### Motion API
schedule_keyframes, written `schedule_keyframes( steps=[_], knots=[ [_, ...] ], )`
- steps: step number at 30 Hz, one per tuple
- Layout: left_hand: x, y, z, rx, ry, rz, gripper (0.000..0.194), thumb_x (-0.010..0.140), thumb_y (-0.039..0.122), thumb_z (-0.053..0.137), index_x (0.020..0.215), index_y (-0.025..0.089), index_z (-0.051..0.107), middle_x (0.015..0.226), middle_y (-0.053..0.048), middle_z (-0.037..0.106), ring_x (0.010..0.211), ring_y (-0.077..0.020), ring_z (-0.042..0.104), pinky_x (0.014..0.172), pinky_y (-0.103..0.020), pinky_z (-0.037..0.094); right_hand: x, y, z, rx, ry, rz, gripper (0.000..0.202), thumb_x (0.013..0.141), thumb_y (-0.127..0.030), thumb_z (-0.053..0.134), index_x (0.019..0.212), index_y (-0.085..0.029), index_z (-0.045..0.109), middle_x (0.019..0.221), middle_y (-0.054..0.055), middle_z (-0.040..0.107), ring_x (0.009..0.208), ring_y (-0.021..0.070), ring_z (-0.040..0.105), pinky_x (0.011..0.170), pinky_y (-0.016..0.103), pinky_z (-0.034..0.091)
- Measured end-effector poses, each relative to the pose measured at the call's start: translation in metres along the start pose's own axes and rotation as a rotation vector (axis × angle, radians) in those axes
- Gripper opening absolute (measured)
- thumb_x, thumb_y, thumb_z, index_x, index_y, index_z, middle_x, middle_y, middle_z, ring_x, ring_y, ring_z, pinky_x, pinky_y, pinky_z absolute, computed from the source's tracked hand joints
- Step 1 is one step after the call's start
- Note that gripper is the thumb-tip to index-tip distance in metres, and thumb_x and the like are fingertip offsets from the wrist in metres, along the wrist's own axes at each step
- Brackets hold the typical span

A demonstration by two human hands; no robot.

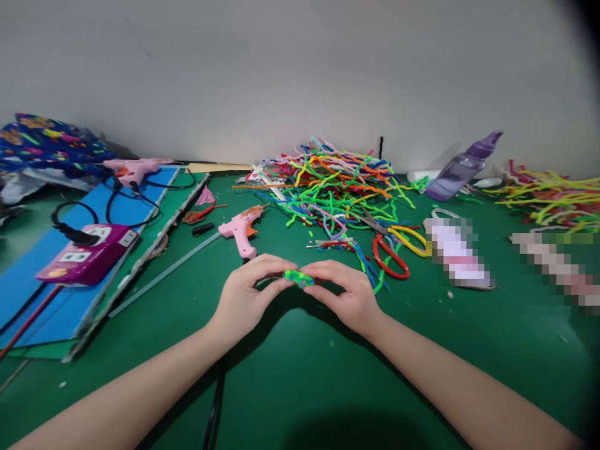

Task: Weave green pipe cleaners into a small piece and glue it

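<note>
A small green piece with blue and purple spots (299, 278) is held between both hands above the green table, near the middle of the view. My left hand (248, 294) pinches its left end between thumb and fingers. On its right end, the thumb and fingers of my right hand (347, 294) are closed. Just beyond my left hand lies a pink glue gun (242, 231) with a long clear glue stick out of its back. Behind the hands spreads a tangled heap of coloured fuzzy sticks (332, 181).
Scissors with red and yellow handles (391, 255) lie right of the heap, near a purple bottle (459, 169). At left, a purple power strip (89, 256) and a second glue gun (135, 169) rest on blue board (42, 309). A black cable (216, 400) runs below my left wrist.
</note>
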State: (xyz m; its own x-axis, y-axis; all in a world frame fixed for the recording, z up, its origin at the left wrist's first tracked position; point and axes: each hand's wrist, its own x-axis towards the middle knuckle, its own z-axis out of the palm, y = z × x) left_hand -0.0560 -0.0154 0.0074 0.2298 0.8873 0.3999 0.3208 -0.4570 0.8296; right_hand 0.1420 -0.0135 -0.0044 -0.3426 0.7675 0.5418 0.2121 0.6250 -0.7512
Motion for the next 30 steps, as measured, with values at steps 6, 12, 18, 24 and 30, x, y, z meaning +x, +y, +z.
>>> schedule_keyframes(
  steps=[6,12,18,24,30],
  knots=[
    [0.001,-0.004,-0.001,0.0,-0.043,-0.003,0.013,0.08,0.02,0.064,0.092,0.02,0.069,0.088,-0.005,0.069,0.084,-0.0166,0.064,0.079,-0.03,0.051,0.002,-0.001,-0.001,0.047,-0.009,0.05,0.018,0.081,-0.026,0.065,0.098,-0.024,0.069,0.095,0.003,0.072,0.091,0.0174,0.066,0.085,0.035,0.053],
    [0.002,-0.008,-0.002,-0.075,-0.088,-0.015,0.011,0.08,0.021,0.064,0.09,0.02,0.069,0.087,-0.005,0.069,0.086,-0.0173,0.063,0.08,-0.031,0.05,0.002,-0.002,-0.001,0.132,-0.02,0.059,0.015,0.08,-0.02,0.066,0.094,-0.024,0.07,0.092,0.003,0.072,0.088,0.0166,0.066,0.082,0.034,0.053],
    [0.002,-0.011,-0.002,-0.112,-0.113,-0.06,0.01,0.079,0.022,0.065,0.088,0.02,0.068,0.084,-0.004,0.068,0.085,-0.0163,0.062,0.081,-0.03,0.049,0.004,-0.003,-0.001,0.181,-0.026,0.095,0.008,0.08,-0.022,0.066,0.086,-0.023,0.071,0.088,0.003,0.072,0.085,0.016,0.066,0.08,0.033,0.054],
    [0.004,-0.005,-0.001,-0.144,-0.067,-0.153,0.011,0.077,0.024,0.066,0.084,0.016,0.067,0.08,-0.004,0.065,0.076,-0.0145,0.062,0.072,-0.027,0.052,0.001,-0.003,-0.001,-0.005,0.044,0.063,0.027,0.079,-0.024,0.067,0.106,-0.026,0.067,0.101,0.003,0.071,0.093,0.0176,0.066,0.086,0.034,0.052],
    [0.003,-0.004,0.002,-0.357,-0.085,-0.297,0.016,0.077,0.029,0.065,0.087,0.016,0.066,0.08,-0.002,0.063,0.063,-0.0118,0.062,0.055,-0.024,0.057,0.0,-0.002,-0.002,-0.003,0.03,0.034,0.026,0.08,-0.023,0.066,0.105,-0.028,0.067,0.1,0.002,0.071,0.093,0.0178,0.066,0.084,0.034,0.054]
  ],
)
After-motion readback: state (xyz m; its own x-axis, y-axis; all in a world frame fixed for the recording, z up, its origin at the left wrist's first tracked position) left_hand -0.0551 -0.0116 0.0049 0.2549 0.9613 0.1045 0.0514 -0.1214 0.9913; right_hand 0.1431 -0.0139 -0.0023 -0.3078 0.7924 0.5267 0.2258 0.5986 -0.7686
